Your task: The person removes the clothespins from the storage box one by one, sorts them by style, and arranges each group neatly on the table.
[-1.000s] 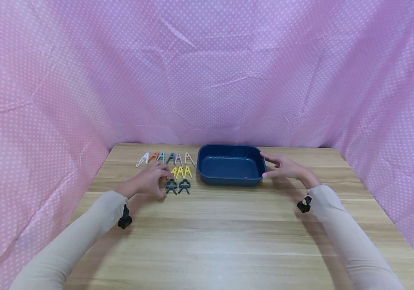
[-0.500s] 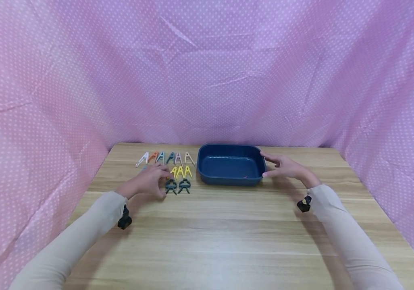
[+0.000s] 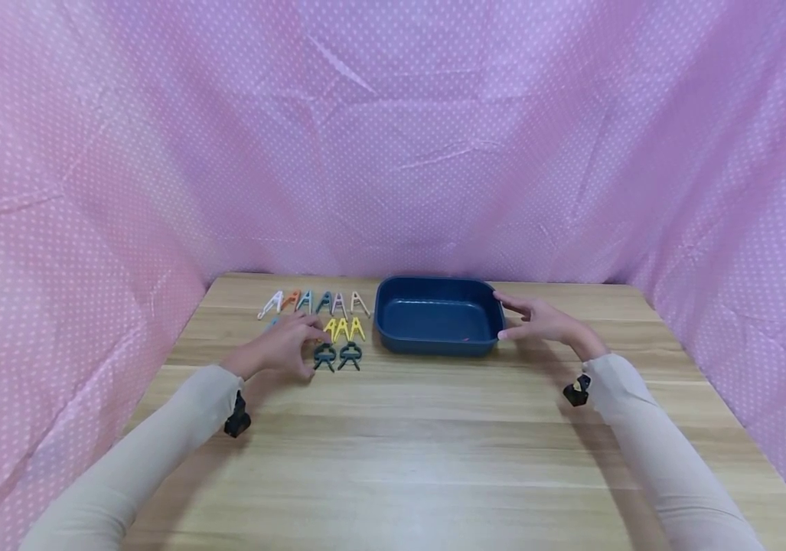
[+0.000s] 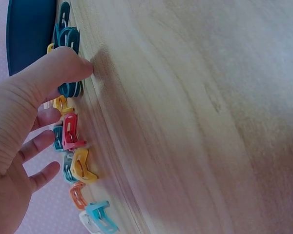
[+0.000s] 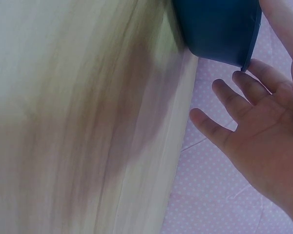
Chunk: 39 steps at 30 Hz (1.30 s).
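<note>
My left hand [image 3: 285, 344] is held over the left end of rows of small plastic clips, thumb and index finger apart beside a dark green clip [image 3: 324, 357]. A second dark green clip [image 3: 350, 356] lies to its right. Behind these are several yellow clips [image 3: 342, 329]. In the left wrist view the thumb passes in front of the green clips, and a red clip [image 4: 70, 130] and a light blue clip [image 4: 101, 217] lie beyond the loose fingers. My right hand [image 3: 547, 320] touches the right rim of a dark blue rectangular bin [image 3: 437, 348], fingers spread.
A back row holds a white clip [image 3: 271, 304], an orange clip [image 3: 291, 299], a cream clip [image 3: 360, 303] and others. The bin stands right of the clips, a tiny reddish mark inside. Pink dotted cloth [image 3: 393, 153] hangs around the wooden table [image 3: 406, 444].
</note>
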Available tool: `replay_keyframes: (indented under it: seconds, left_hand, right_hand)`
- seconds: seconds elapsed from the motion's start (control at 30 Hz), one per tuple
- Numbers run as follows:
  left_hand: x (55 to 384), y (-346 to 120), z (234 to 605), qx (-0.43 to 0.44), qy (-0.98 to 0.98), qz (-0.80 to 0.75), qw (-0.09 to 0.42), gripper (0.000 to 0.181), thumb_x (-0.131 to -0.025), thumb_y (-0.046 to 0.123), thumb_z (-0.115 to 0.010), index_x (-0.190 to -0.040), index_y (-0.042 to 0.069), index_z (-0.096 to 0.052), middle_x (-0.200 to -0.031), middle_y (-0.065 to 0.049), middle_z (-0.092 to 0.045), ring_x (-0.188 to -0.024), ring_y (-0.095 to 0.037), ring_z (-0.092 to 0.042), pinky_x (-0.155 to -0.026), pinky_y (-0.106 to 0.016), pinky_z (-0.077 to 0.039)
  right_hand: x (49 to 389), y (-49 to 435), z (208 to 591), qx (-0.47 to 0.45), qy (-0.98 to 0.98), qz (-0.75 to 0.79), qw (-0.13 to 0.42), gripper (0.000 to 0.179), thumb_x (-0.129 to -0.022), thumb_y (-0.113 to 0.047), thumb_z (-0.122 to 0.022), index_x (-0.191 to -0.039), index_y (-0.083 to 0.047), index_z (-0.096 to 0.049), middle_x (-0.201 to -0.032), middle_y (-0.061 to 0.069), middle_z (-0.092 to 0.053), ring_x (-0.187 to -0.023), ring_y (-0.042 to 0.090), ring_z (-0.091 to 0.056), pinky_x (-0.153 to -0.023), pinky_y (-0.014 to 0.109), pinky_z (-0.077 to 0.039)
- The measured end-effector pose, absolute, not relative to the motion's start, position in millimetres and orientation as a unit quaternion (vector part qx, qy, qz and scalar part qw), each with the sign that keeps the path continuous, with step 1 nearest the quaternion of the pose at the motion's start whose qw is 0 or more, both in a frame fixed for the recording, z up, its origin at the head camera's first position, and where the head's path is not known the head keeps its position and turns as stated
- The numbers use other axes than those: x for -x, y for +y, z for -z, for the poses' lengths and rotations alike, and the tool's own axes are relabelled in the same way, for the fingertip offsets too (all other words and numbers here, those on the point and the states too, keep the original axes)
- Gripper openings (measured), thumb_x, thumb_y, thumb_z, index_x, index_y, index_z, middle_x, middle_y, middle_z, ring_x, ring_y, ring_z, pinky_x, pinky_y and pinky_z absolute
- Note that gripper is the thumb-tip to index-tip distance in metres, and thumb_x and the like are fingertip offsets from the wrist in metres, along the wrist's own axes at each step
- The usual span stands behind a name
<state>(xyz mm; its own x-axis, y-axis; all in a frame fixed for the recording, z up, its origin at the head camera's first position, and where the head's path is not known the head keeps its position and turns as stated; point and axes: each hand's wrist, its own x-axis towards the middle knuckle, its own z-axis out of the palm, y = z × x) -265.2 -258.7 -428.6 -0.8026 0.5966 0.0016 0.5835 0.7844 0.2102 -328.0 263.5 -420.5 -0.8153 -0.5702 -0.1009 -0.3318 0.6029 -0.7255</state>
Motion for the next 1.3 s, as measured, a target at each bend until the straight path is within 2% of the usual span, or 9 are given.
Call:
replay_keyframes:
  seconds: [0.43,0.8,1.3]
  left_hand:
    - [265.6,-257.8,427.6,-0.305,0.945,-0.110,0.040,0.061,-0.065,0.023,-0.087,-0.124,0.016,-0.073,-0.124,-0.002,-0.061,-0.105,-0.019,-0.048,-0.086,-0.040,-0.044]
    - [263.9,-256.2,426.4,-0.301,0.946,-0.108,0.053,0.062,-0.066,0.026,-0.090,-0.125,0.015,-0.073,-0.126,-0.005,-0.060,-0.107,-0.021,-0.049,-0.087,-0.040,-0.045]
    - [263.6,-258.0,426.7,-0.299,0.948,-0.103,0.041,0.062,-0.065,0.029,-0.090,-0.124,0.016,-0.073,-0.124,-0.003,-0.060,-0.108,-0.021,-0.050,-0.086,-0.040,-0.045]
  right_hand:
    - [326.8,265.2,419.4,0.254,0.882,0.366,0.156,0.093,-0.089,-0.031,-0.079,-0.162,-0.010,-0.025,-0.165,0.023,-0.025,-0.153,0.043,-0.024,-0.118,0.063,-0.026]
    - [325.6,264.8,421.1,0.249,0.880,0.371,0.162,0.093,-0.088,-0.030,-0.080,-0.162,-0.011,-0.026,-0.165,0.022,-0.026,-0.153,0.041,-0.025,-0.119,0.061,-0.027]
    - [327.3,264.5,419.5,0.262,0.874,0.377,0.161,0.091,-0.090,-0.027,-0.079,-0.161,-0.008,-0.026,-0.166,0.022,-0.022,-0.154,0.044,-0.020,-0.119,0.064,-0.023]
